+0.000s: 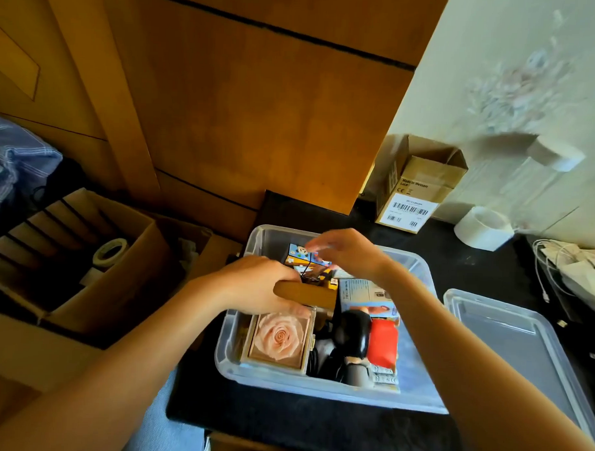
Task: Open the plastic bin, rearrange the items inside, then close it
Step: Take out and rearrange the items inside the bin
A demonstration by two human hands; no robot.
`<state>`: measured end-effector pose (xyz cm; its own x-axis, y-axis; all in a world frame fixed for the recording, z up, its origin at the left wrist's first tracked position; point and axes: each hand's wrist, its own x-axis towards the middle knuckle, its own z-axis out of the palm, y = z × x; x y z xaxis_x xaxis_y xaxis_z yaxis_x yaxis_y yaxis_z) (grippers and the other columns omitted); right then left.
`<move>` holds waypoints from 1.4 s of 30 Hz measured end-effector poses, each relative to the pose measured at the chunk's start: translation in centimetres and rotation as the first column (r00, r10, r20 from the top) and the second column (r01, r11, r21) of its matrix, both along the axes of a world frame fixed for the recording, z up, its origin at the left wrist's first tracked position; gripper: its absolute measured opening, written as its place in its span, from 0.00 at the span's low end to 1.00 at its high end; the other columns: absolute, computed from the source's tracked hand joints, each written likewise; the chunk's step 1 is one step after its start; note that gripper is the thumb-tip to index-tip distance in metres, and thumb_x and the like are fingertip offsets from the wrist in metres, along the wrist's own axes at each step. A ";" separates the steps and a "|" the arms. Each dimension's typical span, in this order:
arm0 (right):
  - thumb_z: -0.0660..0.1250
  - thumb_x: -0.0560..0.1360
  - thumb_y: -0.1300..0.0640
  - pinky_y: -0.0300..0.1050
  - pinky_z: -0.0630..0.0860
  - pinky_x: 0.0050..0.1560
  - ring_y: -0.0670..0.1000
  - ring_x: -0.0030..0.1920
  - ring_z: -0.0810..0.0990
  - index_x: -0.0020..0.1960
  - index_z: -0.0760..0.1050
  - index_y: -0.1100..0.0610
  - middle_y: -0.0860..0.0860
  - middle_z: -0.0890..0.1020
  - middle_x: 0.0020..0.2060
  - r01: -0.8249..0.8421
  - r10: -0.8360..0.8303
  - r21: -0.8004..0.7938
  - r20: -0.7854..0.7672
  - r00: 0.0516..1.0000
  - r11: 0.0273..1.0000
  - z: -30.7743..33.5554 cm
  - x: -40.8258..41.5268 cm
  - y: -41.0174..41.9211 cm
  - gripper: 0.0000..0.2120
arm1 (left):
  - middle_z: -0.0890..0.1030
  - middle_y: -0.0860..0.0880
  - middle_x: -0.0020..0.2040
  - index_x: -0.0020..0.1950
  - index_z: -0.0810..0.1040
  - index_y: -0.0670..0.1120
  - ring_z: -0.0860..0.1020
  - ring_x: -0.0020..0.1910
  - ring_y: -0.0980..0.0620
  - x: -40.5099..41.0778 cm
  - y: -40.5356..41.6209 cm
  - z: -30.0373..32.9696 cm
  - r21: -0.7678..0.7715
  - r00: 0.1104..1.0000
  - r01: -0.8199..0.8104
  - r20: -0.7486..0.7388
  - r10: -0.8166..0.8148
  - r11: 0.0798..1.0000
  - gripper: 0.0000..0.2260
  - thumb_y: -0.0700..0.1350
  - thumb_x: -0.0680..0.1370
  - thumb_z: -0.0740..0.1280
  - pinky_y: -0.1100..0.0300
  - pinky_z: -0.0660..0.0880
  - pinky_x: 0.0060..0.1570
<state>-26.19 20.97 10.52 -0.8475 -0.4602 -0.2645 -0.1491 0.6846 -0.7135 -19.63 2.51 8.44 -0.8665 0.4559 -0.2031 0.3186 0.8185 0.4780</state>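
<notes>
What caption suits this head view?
Both hands rearrange items in the lidless clear plastic bin; left hand grips a brown wooden piece.

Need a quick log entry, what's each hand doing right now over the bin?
Left hand: closed around a brown wooden piece inside the plastic bin.
Right hand: blurred over the colourful box; cannot tell its state.

Right hand (345, 252) motion-blurred above the plastic bin (415, 396), fingers unclear, grip can't be told. Cartoon-print box (300, 255) partly hidden behind both hands. Left hand (253, 284) fingertips hidden behind brown wooden piece (307, 295). Lid (521, 351), right of bin, cut by frame edge.
</notes>
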 end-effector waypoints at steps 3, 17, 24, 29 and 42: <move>0.61 0.75 0.64 0.42 0.73 0.59 0.48 0.59 0.78 0.63 0.76 0.52 0.48 0.80 0.59 -0.093 0.167 0.282 -0.252 0.953 0.955 -1.1 -0.5 -2.0 0.18 | 0.79 0.58 0.35 0.42 0.77 0.56 0.76 0.36 0.61 0.5 -0.3 -0.9 0.061 0.997 -0.006 -0.076 0.010 0.998 0.22 0.73 0.67 0.62 0.63 0.69 0.34; 0.64 0.75 0.47 0.43 0.73 0.43 0.52 0.49 0.79 0.58 0.76 0.52 0.51 0.79 0.52 -0.138 0.513 0.703 -0.357 0.781 0.698 -3.0 -0.1 -2.6 0.15 | 0.65 0.51 0.22 0.25 0.62 0.52 0.69 0.26 0.51 1.0 0.4 -2.9 0.329 0.916 -0.154 -0.305 0.259 0.932 0.22 0.50 0.80 0.57 0.58 0.66 0.30; 0.68 0.69 0.43 0.38 0.67 0.34 0.48 0.37 0.73 0.48 0.75 0.49 0.47 0.80 0.45 -0.115 0.340 0.575 -0.301 0.891 0.810 1.8 0.6 1.8 0.12 | 0.78 0.49 0.31 0.34 0.77 0.46 0.75 0.34 0.53 0.9 0.3 -2.8 0.298 0.922 -0.182 -0.279 0.267 0.937 0.18 0.52 0.75 0.53 0.61 0.66 0.33; 0.68 0.70 0.42 0.40 0.71 0.38 0.50 0.43 0.78 0.60 0.72 0.44 0.46 0.82 0.52 -0.022 0.234 0.533 -0.333 0.914 0.846 3.7 1.3 4.2 0.20 | 0.78 0.57 0.34 0.40 0.78 0.54 0.75 0.36 0.59 1.1 0.1 -2.3 0.282 0.937 -0.047 -0.319 0.140 0.958 0.17 0.60 0.75 0.54 0.74 0.62 0.38; 0.66 0.71 0.41 0.40 0.69 0.37 0.52 0.43 0.74 0.59 0.72 0.51 0.51 0.78 0.49 0.185 -0.011 0.531 -0.314 0.949 0.827 4.7 3.5 8.3 0.21 | 0.77 0.60 0.39 0.50 0.77 0.51 0.76 0.35 0.60 1.4 0.4 -2.6 0.377 0.869 -0.160 -0.384 0.311 0.912 0.07 0.51 0.75 0.68 0.67 0.69 0.33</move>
<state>-22.74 29.24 15.17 -0.9570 -0.2226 -0.1859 -0.1960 0.9689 -0.1514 -18.26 2.87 5.82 -0.9210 0.2005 0.3341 0.3701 0.7183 0.5892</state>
